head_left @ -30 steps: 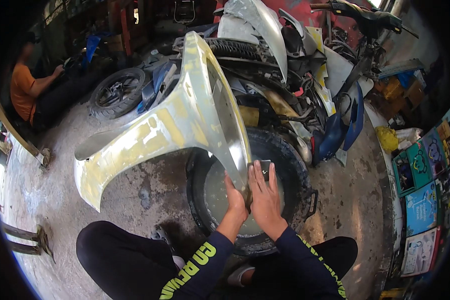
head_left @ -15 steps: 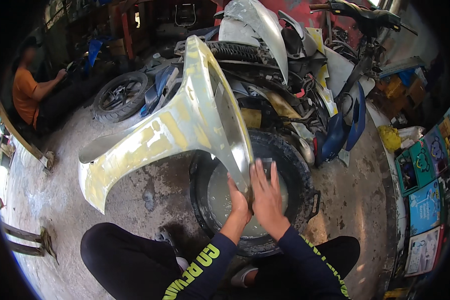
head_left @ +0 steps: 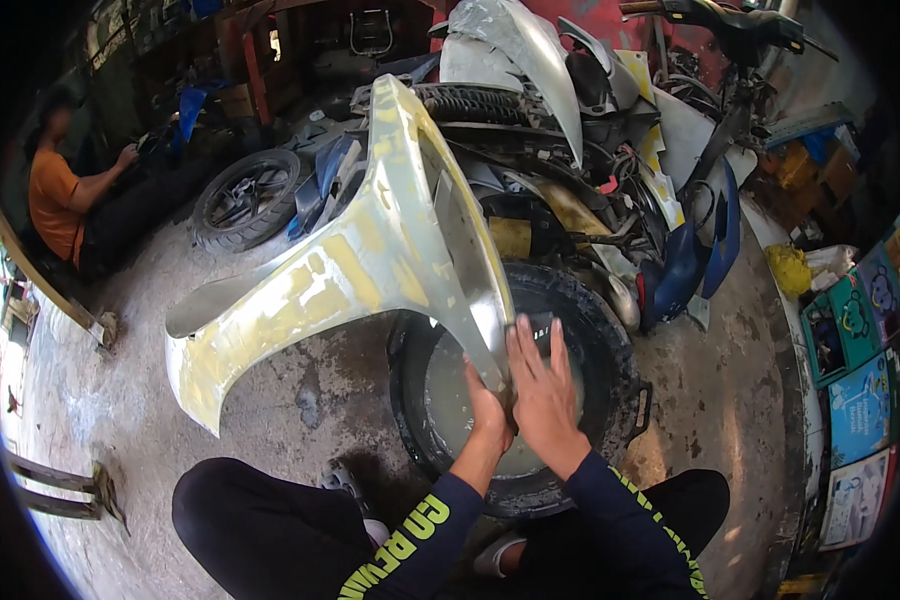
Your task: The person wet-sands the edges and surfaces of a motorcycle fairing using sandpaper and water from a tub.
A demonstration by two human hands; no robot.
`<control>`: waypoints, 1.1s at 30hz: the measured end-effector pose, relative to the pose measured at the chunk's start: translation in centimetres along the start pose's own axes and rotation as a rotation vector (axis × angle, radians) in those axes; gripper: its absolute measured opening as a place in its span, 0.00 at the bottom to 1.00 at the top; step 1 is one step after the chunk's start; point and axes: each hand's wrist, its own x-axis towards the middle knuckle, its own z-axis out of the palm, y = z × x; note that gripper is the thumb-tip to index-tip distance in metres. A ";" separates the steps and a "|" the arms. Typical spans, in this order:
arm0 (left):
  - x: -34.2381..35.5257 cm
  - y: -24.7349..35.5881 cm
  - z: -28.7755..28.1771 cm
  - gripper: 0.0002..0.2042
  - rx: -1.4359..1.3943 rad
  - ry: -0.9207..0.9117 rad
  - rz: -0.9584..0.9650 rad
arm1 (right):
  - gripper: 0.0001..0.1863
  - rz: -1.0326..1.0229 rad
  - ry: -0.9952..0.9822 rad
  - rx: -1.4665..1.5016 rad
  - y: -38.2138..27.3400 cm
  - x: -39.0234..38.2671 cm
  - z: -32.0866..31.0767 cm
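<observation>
A motorcycle body panel (head_left: 320,275), sanded grey with yellow and white patches, rises from my hands, and its long wing stretches out to the left. My left hand (head_left: 485,415) is wrapped round the panel's narrow lower end, thumb up along its face. Flat against the right edge of that same end lies my right hand (head_left: 548,395), its fingers stretched upward. Whether anything is under the right palm is hidden. Below both hands stands a black tub (head_left: 410,400) with cloudy water (head_left: 450,390) in it.
Behind the tub lies a heap of motorcycle parts, with a blue panel (head_left: 675,265) at its right. A wheel (head_left: 250,200) rests on the concrete floor (head_left: 270,400) to the left. A person in an orange shirt (head_left: 55,200) sits far left. Boxes (head_left: 860,400) line the right side.
The whole view has shifted slightly, with everything a little farther right now. Both hands keep about the same places on the panel.
</observation>
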 end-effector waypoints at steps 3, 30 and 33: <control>0.0 -0.3 -0.7 0.35 0.003 0.020 -0.017 | 0.37 0.021 0.014 0.052 -0.2 -1.0 0.3; -0.1 -0.7 -0.4 0.36 -0.027 -0.015 0.030 | 0.36 0.036 0.022 0.020 -0.3 -0.2 0.1; 0.5 -0.4 -0.4 0.36 -0.092 -0.013 -0.053 | 0.36 0.031 0.004 -0.022 -0.4 1.3 -0.7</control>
